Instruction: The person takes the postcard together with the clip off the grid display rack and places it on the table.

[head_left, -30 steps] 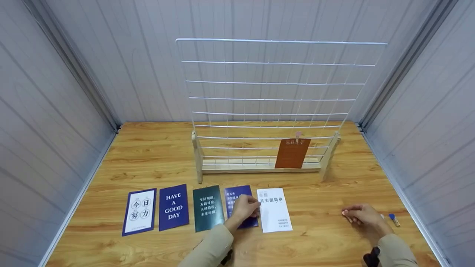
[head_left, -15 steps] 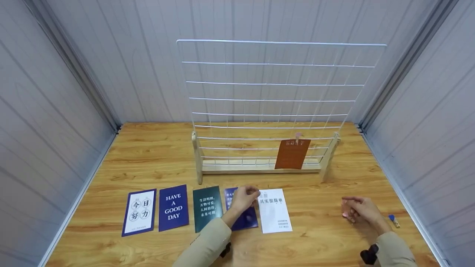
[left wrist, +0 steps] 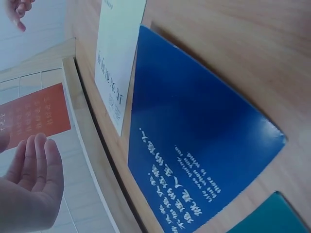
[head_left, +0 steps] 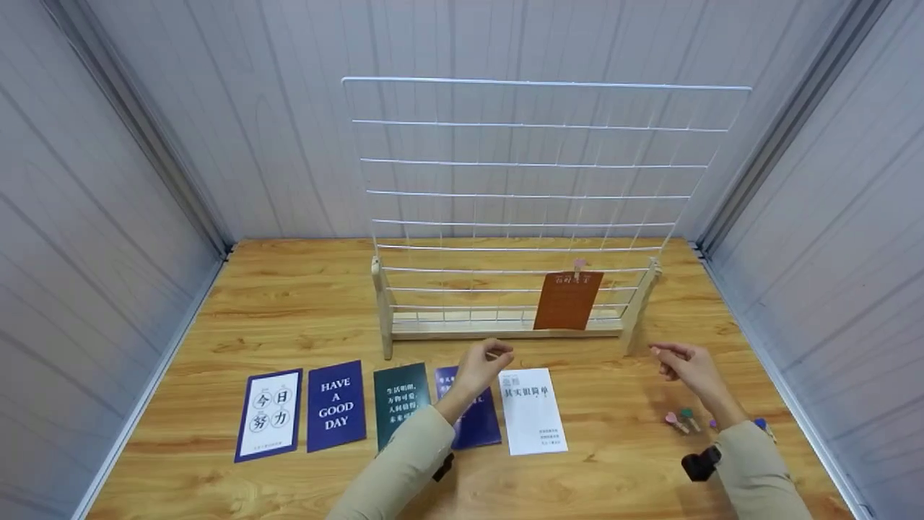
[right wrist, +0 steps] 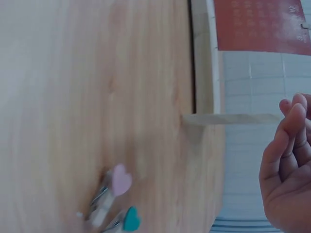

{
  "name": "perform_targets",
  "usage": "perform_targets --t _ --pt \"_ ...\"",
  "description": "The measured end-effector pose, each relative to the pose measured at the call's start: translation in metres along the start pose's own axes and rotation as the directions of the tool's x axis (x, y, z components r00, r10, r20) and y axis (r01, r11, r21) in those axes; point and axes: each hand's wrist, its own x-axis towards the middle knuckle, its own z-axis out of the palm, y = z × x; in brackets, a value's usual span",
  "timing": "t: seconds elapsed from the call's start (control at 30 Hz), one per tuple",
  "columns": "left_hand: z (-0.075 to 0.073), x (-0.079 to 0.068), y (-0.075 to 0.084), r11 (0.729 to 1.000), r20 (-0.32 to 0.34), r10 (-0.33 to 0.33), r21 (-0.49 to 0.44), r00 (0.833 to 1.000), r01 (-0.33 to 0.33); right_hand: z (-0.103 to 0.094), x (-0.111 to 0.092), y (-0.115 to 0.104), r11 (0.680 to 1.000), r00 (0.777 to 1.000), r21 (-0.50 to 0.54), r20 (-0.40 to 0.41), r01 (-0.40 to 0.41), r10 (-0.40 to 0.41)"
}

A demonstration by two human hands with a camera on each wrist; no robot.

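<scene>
My left hand (head_left: 485, 372) is raised over the blue card (head_left: 480, 426) and beside the white card (head_left: 534, 412). Its fingers are loosely bent, and in the left wrist view nothing shows in this hand (left wrist: 34, 184). To the right, my right hand (head_left: 686, 368) hovers off the table near the rack's right foot. Its fingertips are close together in the right wrist view, with no object seen in the hand (right wrist: 291, 160). Behind it lie a pink heart clothespin (right wrist: 114, 189) and a green one (right wrist: 127, 221). An orange card (head_left: 568, 302) hangs clipped on the wire rack (head_left: 545, 165).
A green card (head_left: 399, 393), a HAVE A GOOD DAY card (head_left: 336, 406) and a white card with purple border (head_left: 268, 415) lie to the left. Purple (head_left: 712, 424) and blue (head_left: 761, 423) clothespins sit partly behind the right forearm. Panelled walls (head_left: 830, 238) enclose the table.
Both hands have moved forward and upward towards the rack. As the right hand left the table, the pink and green clothespins came into view there. The orange card and the other cards stay put.
</scene>
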Motion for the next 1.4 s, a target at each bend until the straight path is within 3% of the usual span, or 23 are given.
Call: perform_targets --t 0.07,0.1,0.13,0.2,0.23,0.37,0.53,0.57,0.67,0.77,0.83,0.97,1.07,1.1,1.17,1.23,1.3,1.33,1.4 --pt "0.001 0.003 0.002 1.0 0.007 0.015 -0.009 1.0 -0.015 0.003 0.004 -0.006 1.0 1.0 0.02 -0.024 -0.003 0.003" --pt "0.001 0.004 0.002 1.0 0.009 0.027 -0.015 1.0 -0.027 0.01 -0.001 -0.026 1.0 0.998 -0.019 -0.051 -0.024 0.023" --pt "0.002 0.006 0.002 0.999 0.01 0.036 -0.018 0.999 -0.036 0.013 0.0 -0.033 0.998 0.996 -0.047 -0.072 -0.05 0.046" --pt "0.002 0.008 0.003 0.999 0.01 0.042 -0.022 0.999 -0.041 0.015 0.006 -0.034 0.998 0.995 -0.041 -0.085 -0.049 0.045" --pt "0.002 0.01 0.004 0.999 0.008 0.042 -0.023 0.999 -0.042 0.009 0.017 -0.014 1.0 0.997 0.012 -0.072 -0.025 0.025" --pt "0.003 0.014 0.006 0.999 -0.011 0.031 -0.018 0.999 -0.031 0.002 0.035 0.012 0.989 0.999 0.143 -0.031 0.04 -0.036" --pt "0.006 0.021 0.007 0.997 -0.043 0.061 -0.035 0.997 -0.062 0.012 0.044 0.01 0.976 0.998 0.212 -0.057 0.044 -0.032" --pt "0.007 0.023 0.008 0.997 -0.047 0.067 -0.044 0.997 -0.069 0.008 0.053 0.029 0.962 0.997 0.266 -0.045 0.065 -0.055" --pt "0.01 0.026 0.009 0.995 -0.058 0.077 -0.064 0.995 -0.08 0.005 0.069 0.052 0.945 0.997 0.323 -0.063 0.058 -0.039" --pt "0.013 0.029 0.008 0.992 -0.069 0.083 -0.09 0.994 -0.089 0.002 0.088 0.084 0.952 0.99 0.304 -0.138 0.045 -0.002" --pt "0.014 0.03 0.008 0.99 -0.078 0.088 -0.104 0.993 -0.096 0.005 0.094 0.088 0.965 0.979 0.26 -0.202 0.026 0.028" --pt "0.015 0.031 0.008 0.991 -0.103 0.091 -0.089 0.99 -0.1 0.007 0.11 0.103 0.976 0.965 0.214 -0.263 0.049 0.009" --pt "0.016 0.034 0.008 0.993 -0.113 0.08 -0.074 0.99 -0.089 0.008 0.114 0.096 0.963 0.978 0.257 -0.207 0.076 -0.022" --pt "0.017 0.035 0.009 0.994 -0.112 0.074 -0.078 0.991 -0.083 0.014 0.106 0.075 0.953 0.984 0.293 -0.176 0.083 -0.032" --pt "0.018 0.038 0.01 0.993 -0.113 0.059 -0.093 0.992 -0.069 0.025 0.092 0.033 0.96 0.989 0.274 -0.147 0.059 -0.018" --pt "0.02 0.04 0.012 0.993 -0.113 0.041 -0.109 0.993 -0.054 0.036 0.08 -0.004 0.957 0.99 0.279 -0.134 0.076 -0.039" --pt "0.021 0.043 0.013 0.993 -0.117 0.035 -0.108 0.993 -0.047 0.051 0.064 -0.051 0.972 0.989 0.231 -0.15 0.042 -0.007" --pt "0.022 0.044 0.014 0.993 -0.118 0.033 -0.105 0.993 -0.045 0.052 0.066 -0.053 0.98 0.987 0.197 -0.163 0.029 0.004" --pt "0.023 0.047 0.015 0.995 -0.119 0.037 -0.092 0.992 -0.048 0.043 0.085 -0.025 0.962 0.992 0.268 -0.128 0.048 -0.014"
